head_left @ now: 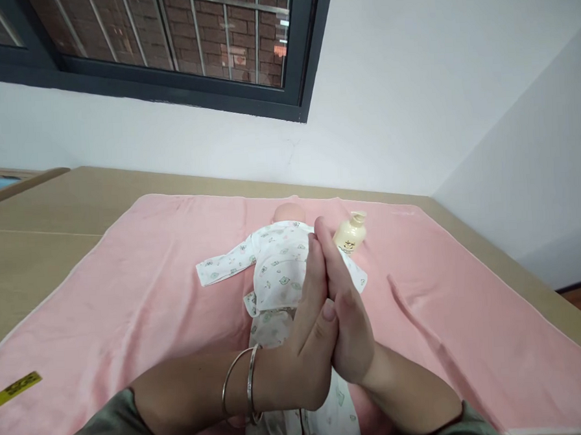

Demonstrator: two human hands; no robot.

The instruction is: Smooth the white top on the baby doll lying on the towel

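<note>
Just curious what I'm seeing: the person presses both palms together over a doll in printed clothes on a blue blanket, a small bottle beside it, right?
Nearly. The head view shows the blanket is pink, not blue. The left hand and right hand do press together above the doll, with the bottle beside it.

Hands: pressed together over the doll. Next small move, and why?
Probably part the palms and lower them onto the doll's chest. The left hand and right hand are pressed flat against each other, holding nothing, right above the clothed doll lying on the pink blanket. The cream bottle stands beside the doll, untouched.
</note>
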